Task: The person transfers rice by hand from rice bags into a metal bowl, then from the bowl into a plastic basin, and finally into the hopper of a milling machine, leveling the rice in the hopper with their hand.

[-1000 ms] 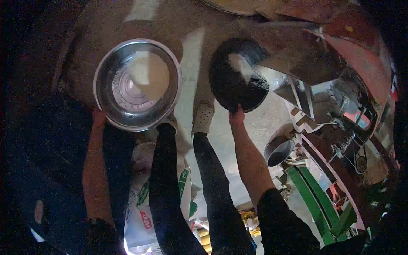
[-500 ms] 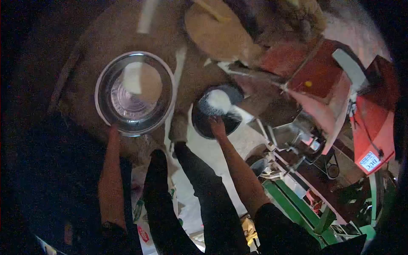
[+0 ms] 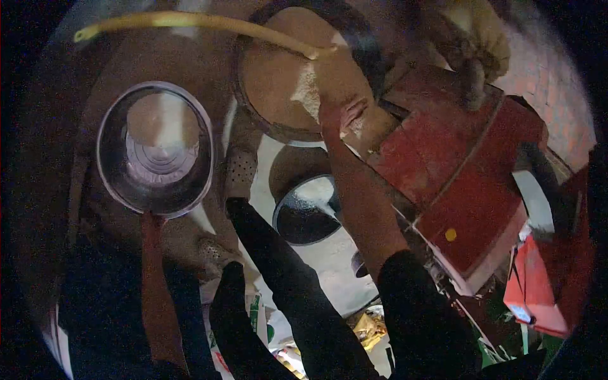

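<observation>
My left hand grips the near rim of a shiny metal basin, thumb side at the edge, fingers mostly hidden below it. A pale round patch of material lies inside against the basin's far side. My right hand reaches over the near right edge of a large round tub filled with light brown, grainy material; its fingers are in shadow and blurred. Below that forearm, a dark bowl holds a white heap, partly covered by the arm.
A long yellow tube runs across the tub's far side. Red machine panels stand at the right. A tied sack is at the back right. Someone's perforated shoe lies between the basin and bowl, by my dark-clothed legs.
My right hand has left the dark bowl and moved up to the big tub. The metal basin looks more tilted and sits further left. The view has shifted, showing more of the tub.
</observation>
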A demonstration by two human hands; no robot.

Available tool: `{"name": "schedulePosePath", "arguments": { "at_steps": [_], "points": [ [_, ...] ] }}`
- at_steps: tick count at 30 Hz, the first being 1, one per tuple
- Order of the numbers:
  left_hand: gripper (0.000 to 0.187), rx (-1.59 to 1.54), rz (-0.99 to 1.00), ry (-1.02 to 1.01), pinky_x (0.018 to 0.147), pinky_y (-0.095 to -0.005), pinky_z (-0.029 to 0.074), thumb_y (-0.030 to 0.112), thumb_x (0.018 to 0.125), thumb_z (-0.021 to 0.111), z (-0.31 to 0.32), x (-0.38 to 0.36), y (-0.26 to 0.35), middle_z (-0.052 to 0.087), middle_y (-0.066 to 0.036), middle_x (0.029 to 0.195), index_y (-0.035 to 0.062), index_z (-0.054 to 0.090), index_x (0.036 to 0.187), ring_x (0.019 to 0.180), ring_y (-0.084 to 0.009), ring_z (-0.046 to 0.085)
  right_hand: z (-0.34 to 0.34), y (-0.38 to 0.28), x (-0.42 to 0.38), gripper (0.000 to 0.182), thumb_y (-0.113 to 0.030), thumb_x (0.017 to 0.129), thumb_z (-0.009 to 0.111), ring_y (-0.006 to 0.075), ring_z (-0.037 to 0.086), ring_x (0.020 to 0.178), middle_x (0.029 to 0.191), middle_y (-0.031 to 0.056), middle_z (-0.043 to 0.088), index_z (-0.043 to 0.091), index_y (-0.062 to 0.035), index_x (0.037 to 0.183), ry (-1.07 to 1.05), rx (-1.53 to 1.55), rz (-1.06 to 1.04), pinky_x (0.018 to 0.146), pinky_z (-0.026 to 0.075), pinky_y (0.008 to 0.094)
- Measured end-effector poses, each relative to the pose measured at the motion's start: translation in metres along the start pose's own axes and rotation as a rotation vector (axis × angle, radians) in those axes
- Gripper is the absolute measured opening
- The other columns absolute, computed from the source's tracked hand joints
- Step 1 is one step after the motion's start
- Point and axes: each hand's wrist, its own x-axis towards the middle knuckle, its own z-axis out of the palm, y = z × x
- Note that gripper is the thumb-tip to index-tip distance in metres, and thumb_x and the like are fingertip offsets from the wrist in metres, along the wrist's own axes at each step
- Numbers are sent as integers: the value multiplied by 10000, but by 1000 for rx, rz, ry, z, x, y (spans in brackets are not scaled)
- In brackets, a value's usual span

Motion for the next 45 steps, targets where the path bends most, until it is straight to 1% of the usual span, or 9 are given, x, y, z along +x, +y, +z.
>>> {"name": "schedulePosePath", "arguments": {
  "at_steps": [6, 13, 19, 28, 31, 34, 40, 42, 45],
  "points": [
    [475, -135, -261, 82, 943, -450, 425, 368, 939, 425, 32, 2, 8, 459, -142, 1271, 38, 433, 1282, 1106, -284, 485, 9, -36, 5, 853, -469, 827, 612, 314, 297, 1310, 1412, 227, 301, 212, 22, 1398, -780, 873, 225, 1079, 232, 404],
    [427, -336, -477, 144, 1001, -498, 381, 297, 936, 443, 91, -23, 44, 421, -130, 1336, 43, 441, 1279, 1199, -274, 415, -6, -43, 65, 812, -540, 866, 490, 326, 281, 1319, 1423, 214, 293, 225, 2, 1410, -341, 447, 137, 1074, 228, 441],
    [381, -314, -490, 219, 1022, -477, 356, 236, 926, 462, 71, -2, 16, 445, -128, 1319, 26, 466, 1244, 1187, -271, 432, 51, -26, 41, 617, -427, 866, 566, 383, 430, 1207, 1266, 240, 485, 443, 37, 1253, -605, 1398, 203, 971, 386, 418],
    [313, -63, -203, -44, 1055, -383, 321, 120, 890, 507, 107, -35, 41, 534, -126, 1218, -22, 504, 1169, 1131, -259, 485, 75, 26, 82, 608, -496, 928, 368, 325, 394, 1259, 1308, 224, 454, 447, -27, 1307, -493, 206, -232, 1044, 284, 452],
    [313, -635, -421, 25, 1051, -356, 325, 104, 874, 535, 93, -26, 21, 542, -126, 1209, -31, 512, 1155, 1116, -248, 493, 51, 1, 40, 611, -486, 929, 382, 315, 460, 1175, 1318, 204, 424, 359, -52, 1359, -786, 789, 44, 995, 341, 468],
    [307, 510, 71, -18, 1004, -325, 369, 119, 850, 577, 82, -21, 2, 557, -112, 1158, -15, 536, 1123, 1051, -226, 515, 4, -29, 35, 626, -480, 930, 391, 308, 504, 1119, 1325, 191, 404, 300, -69, 1394, -970, 1186, 237, 963, 378, 479],
    [230, -395, -246, 18, 843, -271, 412, 129, 836, 598, 124, -50, 19, 565, -56, 998, 2, 571, 1026, 894, -168, 523, 67, 28, 5, 697, -526, 909, 429, 293, 449, 1185, 1403, 169, 323, 268, -68, 1408, -752, 1104, 447, 982, 366, 402],
    [210, 722, 387, -65, 789, -281, 428, 130, 830, 599, 118, -56, 3, 577, -46, 973, 13, 581, 1004, 876, -154, 523, 53, -6, -7, 661, -500, 907, 457, 309, 479, 1154, 1395, 183, 335, 321, -58, 1379, -821, 1322, 544, 955, 395, 412],
    [236, 0, 80, -124, 778, -296, 445, 132, 823, 605, 105, -64, 5, 576, -51, 995, 13, 581, 1025, 899, -161, 535, -17, -54, -2, 578, -427, 893, 519, 305, 494, 1139, 1332, 210, 410, 420, -41, 1312, -781, 1010, 341, 944, 400, 421]
  ]
}}
